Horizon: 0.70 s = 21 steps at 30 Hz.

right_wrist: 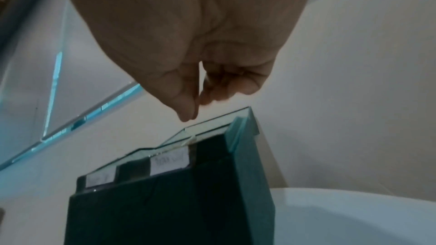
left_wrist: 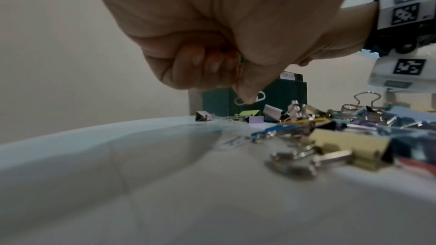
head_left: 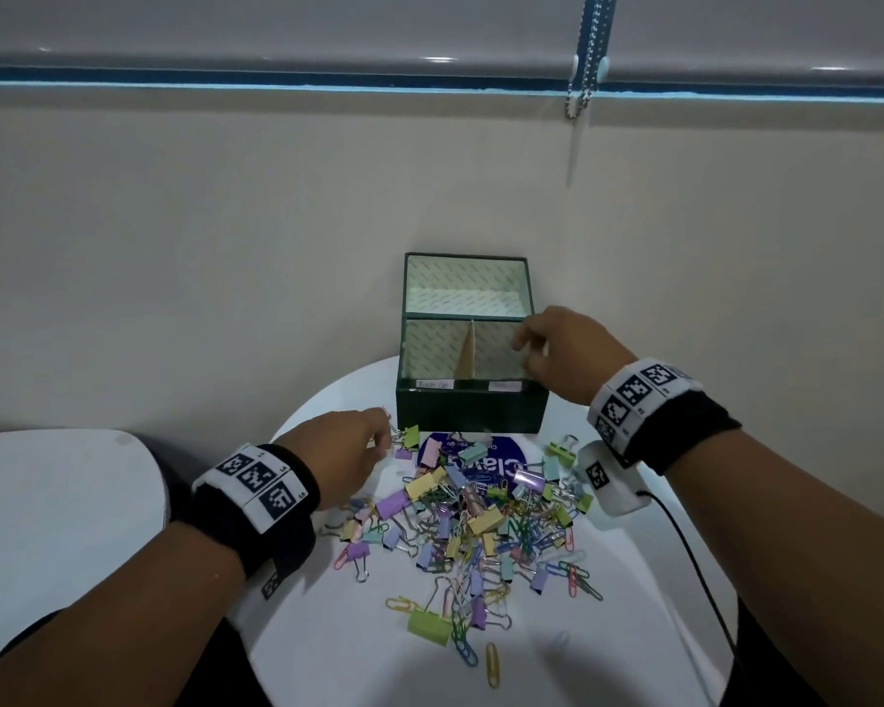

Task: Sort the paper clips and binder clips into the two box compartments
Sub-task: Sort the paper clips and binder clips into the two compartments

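Observation:
A heap of pastel binder clips and paper clips [head_left: 481, 517] covers the middle of the white round table [head_left: 608, 630]. Behind it stands the dark green box [head_left: 473, 410], lid up against the wall, with a divider [head_left: 468, 357] between its left and right compartments. My left hand [head_left: 373, 438] is at the heap's far left edge, fingers curled. In the left wrist view it pinches a white paper clip [left_wrist: 260, 97] at the thumb tip, and a green bit [left_wrist: 242, 60] shows inside the fist. My right hand [head_left: 524, 344] hovers over the right compartment, thumb and fingertips [right_wrist: 188, 111] together with nothing seen between them.
Two white labels [head_left: 435, 384] sit on the box's front rim [right_wrist: 168, 162]. A blue round sticker [head_left: 511, 451] lies under the heap. A black cable [head_left: 695, 558] runs across the table's right side. A second white surface [head_left: 62, 502] is at the left. The wall is close behind the box.

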Tool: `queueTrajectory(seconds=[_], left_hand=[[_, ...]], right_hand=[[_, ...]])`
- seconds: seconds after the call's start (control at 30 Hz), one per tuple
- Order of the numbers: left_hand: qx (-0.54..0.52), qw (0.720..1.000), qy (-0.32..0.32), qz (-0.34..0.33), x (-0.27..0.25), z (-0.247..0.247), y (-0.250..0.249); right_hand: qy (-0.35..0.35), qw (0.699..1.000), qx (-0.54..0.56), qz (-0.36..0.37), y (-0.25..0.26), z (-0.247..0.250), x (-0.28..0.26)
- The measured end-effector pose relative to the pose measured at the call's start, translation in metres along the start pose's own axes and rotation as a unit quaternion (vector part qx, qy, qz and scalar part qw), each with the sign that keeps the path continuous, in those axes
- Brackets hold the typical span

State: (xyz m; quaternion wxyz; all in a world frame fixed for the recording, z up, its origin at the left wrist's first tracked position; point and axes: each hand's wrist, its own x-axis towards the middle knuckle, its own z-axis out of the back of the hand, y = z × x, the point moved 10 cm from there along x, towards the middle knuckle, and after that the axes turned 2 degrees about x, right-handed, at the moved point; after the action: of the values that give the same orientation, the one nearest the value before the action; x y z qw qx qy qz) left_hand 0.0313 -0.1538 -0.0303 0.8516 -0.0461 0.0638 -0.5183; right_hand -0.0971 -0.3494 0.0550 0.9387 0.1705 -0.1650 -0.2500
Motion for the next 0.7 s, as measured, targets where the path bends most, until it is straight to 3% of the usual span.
queueTrajectory(seconds=[0.07,0.23,0.43,0.7], left_hand=[[-0.012,1.0,0.0,0.007,0.001,-0.001,0.0],[-0.012,1.0,0.013,0.016,0.003,-0.004,0.002],[0.014,0.999,0.017,-0.046,0.013,0.044,-0.05],[-0.007,0.997,-0.004,-0.072,0.096,0.071,-0.127]], right_hand=[[0.008,1.0,-0.013,0.001,-0.014,0.003,-0.015],[0.183,0.974,-0.112,-0.079,-0.073,-0.037,-0.059],[0.168,0.978,-0.113,-0.047,-0.077,-0.042,-0.074],[0.174,0.978,-0.09,-0.075,-0.079,-0.062,-0.084]])
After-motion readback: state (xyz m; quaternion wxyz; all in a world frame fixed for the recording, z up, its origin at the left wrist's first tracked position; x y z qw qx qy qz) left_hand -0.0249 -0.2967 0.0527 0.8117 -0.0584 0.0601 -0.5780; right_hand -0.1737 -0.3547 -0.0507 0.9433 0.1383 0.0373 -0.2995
